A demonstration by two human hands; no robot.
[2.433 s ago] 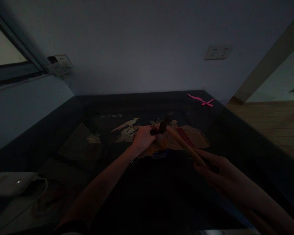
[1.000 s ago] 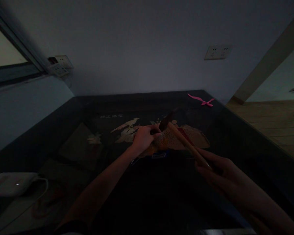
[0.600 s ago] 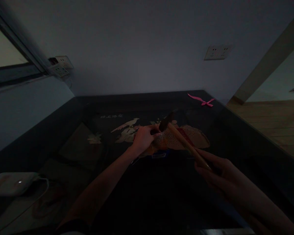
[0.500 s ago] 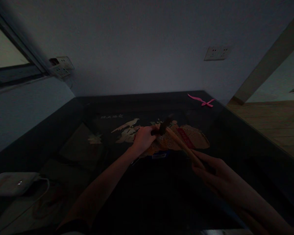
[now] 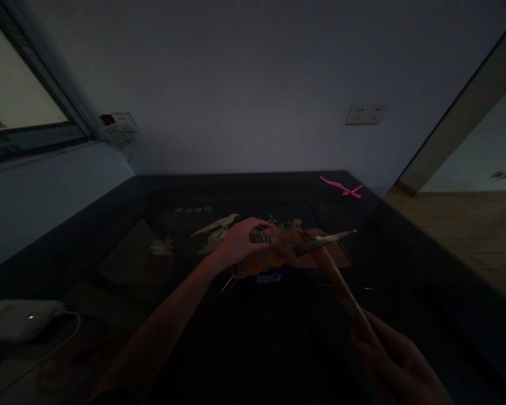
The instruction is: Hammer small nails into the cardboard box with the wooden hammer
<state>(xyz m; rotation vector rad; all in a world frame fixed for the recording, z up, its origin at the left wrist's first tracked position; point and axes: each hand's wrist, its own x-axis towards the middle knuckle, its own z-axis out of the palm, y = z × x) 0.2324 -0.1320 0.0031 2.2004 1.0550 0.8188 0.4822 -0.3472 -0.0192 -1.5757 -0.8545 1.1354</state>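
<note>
My left hand (image 5: 240,242) is curled around a small grey ridged object (image 5: 260,237), whose kind I cannot make out. It rests over a brown-orange dotted item (image 5: 284,243), which has a dark red patch farther right. In my right hand (image 5: 398,360) is a hammer by its wooden handle (image 5: 341,289). The hammer's metal head (image 5: 324,241) hangs above the right part of the dotted item, apart from my left fingers. A blue item with a pale label (image 5: 270,277) shows just below the dotted item.
The dark glossy tabletop (image 5: 253,343) bears a bird-and-flower picture (image 5: 215,225). A pink ribbon (image 5: 349,192) lies at the back right corner. At the left is a white device (image 5: 23,319) with a cable. Thin metal pieces (image 5: 227,283) lie near my left wrist. Sockets (image 5: 365,115) are on the wall.
The hammer's head has moved right and away from my left hand, and my right hand has drawn back lower. The ridged object now shows between my left fingers. The view has tilted up slightly.
</note>
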